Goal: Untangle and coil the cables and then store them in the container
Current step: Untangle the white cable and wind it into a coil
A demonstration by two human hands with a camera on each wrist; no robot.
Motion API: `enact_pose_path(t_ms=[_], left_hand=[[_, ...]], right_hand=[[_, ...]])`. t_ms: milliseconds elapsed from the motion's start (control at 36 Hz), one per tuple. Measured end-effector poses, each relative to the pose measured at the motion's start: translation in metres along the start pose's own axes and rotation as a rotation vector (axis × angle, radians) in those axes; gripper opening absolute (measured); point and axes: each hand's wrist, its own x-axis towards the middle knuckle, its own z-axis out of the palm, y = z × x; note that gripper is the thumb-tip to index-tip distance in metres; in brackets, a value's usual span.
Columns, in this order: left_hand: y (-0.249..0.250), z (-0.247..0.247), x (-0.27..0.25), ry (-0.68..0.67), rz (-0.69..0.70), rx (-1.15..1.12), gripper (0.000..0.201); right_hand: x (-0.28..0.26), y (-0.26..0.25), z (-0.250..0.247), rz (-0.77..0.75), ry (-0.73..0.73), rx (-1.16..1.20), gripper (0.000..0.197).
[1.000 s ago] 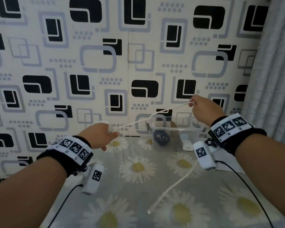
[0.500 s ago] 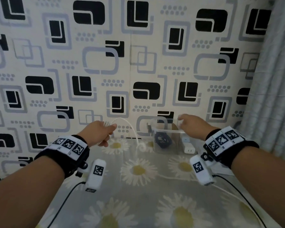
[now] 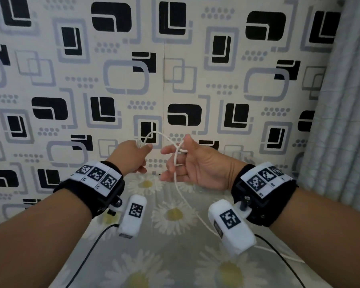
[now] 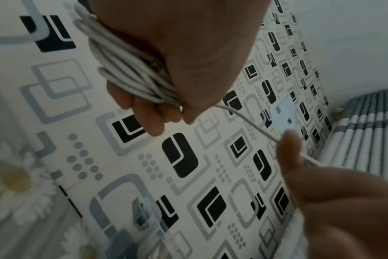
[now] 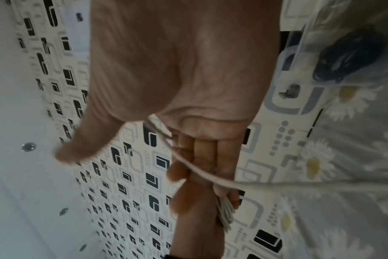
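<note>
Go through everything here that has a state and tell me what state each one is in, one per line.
white cable: partly coiled, loose tail trailing down onto the flowered cloth
coil: several loops bunched, gripped in the left hand
left hand: fingers curled round the coil
right hand: fingers loosely curled, cable running across them
clear container: holds a dark coiled cable; lid cannot be told

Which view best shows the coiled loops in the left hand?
Left wrist: the coiled loops lie close and sharp in the left hand. Head shows only a sliver at the knuckles; right wrist shows them small and blurred.
</note>
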Motion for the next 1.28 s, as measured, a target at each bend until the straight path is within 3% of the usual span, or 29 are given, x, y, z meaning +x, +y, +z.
enact_pose_path(t_ms=[83,139,194,250,444,583,694,806,889,972,1055,1139,1250,1278], left_hand=[[-0.014,-0.002,0.009,0.005,-0.03,0.049,0.035],[-0.023,-0.003,0.014,0.018,-0.025,0.108,0.039],[-0.032,-0.004,0.018,0.04,-0.008,0.184,0.043],[-0.041,-0.004,0.021,0.048,-0.01,0.224,0.045],[-0.057,-0.004,0.017,-0.074,-0.009,0.312,0.04],[-0.051,-0.003,0.005,-0.258,0.019,0.31,0.037],[-0.041,-0.001,-0.01,-0.453,0.056,0.321,0.046],[-0.033,0.002,-0.023,-0.608,0.067,0.158,0.044],[-0.027,0.003,-0.029,-0.66,0.082,-0.055,0.043],[-0.02,0.002,-0.031,-0.713,0.041,-0.388,0.044],[-0.008,0.002,-0.033,-0.779,-0.01,-0.591,0.035],[0.0,0.003,-0.034,-0.829,-0.022,-0.682,0.035],[0.006,0.003,-0.036,-0.807,-0.016,-0.723,0.034],[0.007,0.003,-0.036,-0.793,-0.016,-0.718,0.034]], right_hand=[[0.0,-0.009,0.004,-0.028,0.183,-0.148,0.023],[0.002,-0.014,0.002,0.0,0.417,-0.378,0.009],[0.004,-0.017,-0.005,0.032,0.65,-0.553,0.011],[0.004,-0.019,-0.014,0.023,0.776,-0.637,0.015],[-0.001,-0.033,-0.035,-0.183,0.985,-0.87,0.022],[-0.004,-0.044,-0.054,-0.227,1.107,-0.918,0.026],[-0.004,-0.044,-0.063,-0.216,1.168,-0.958,0.029],[-0.006,-0.038,-0.074,-0.172,1.191,-0.976,0.028],[-0.005,-0.03,-0.079,-0.003,1.144,-1.162,0.019],[-0.001,-0.018,-0.076,0.131,0.971,-1.298,0.042],[0.002,-0.008,-0.056,-0.026,0.711,-1.114,0.04],[0.008,0.0,-0.033,-0.074,0.49,-0.914,0.039],[0.014,0.013,-0.02,-0.106,0.434,-0.603,0.021],[0.014,0.016,-0.017,-0.102,0.44,-0.518,0.026]])
